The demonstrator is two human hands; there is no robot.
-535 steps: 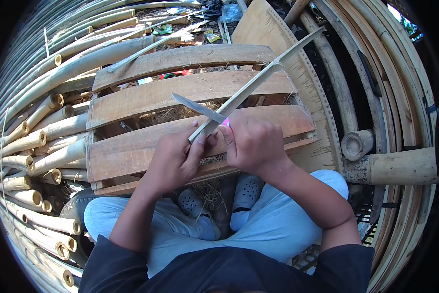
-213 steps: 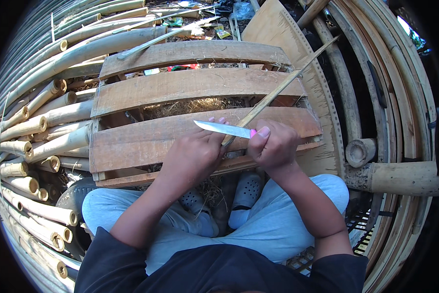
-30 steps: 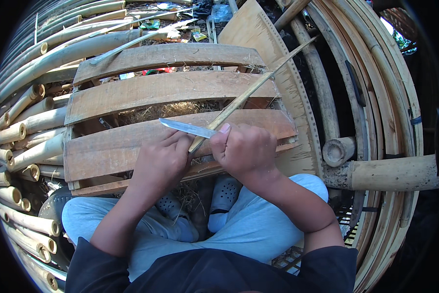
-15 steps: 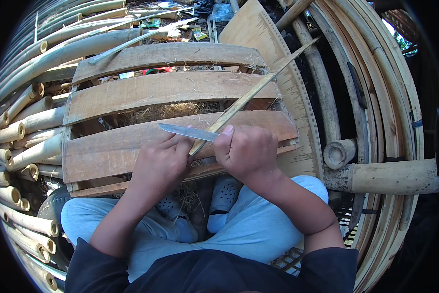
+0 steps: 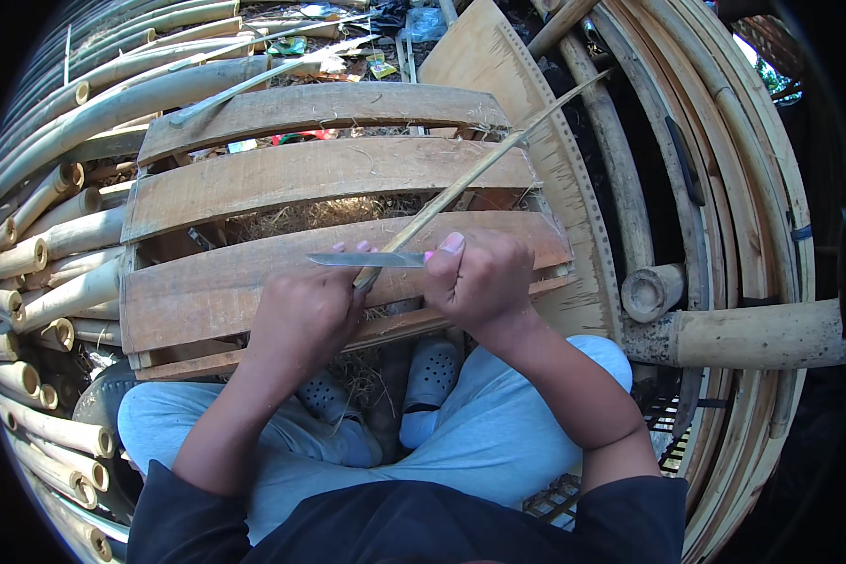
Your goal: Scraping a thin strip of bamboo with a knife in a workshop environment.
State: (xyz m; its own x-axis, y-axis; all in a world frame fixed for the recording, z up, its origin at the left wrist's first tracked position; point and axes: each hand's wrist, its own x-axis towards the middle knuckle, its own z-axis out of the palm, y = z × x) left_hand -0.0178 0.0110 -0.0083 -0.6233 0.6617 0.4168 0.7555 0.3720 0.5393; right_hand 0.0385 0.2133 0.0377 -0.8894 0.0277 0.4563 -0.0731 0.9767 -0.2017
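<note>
My left hand (image 5: 305,305) is closed around the near end of a long, thin bamboo strip (image 5: 460,184), which slants away to the far right over the slatted wooden bench. In my right hand (image 5: 484,280) is a knife (image 5: 366,259), its handle mostly covered by my fingers except for a bit of pink. The blade points left and lies across the strip just beyond my left fist. Both hands are over the nearest slat of the bench (image 5: 206,296), close to each other.
Cut bamboo poles (image 5: 56,334) are stacked along the left. A plywood sheet (image 5: 573,188) leans behind the bench's right end. Long split bamboo lengths (image 5: 733,169) and a thick bamboo pole (image 5: 752,338) lie on the right. Another pale strip (image 5: 244,86) rests over the far slat.
My right hand has shifted slightly up and to the right, and the knife blade is now nearly level. The near end of the strip has moved slightly left with my left hand.
</note>
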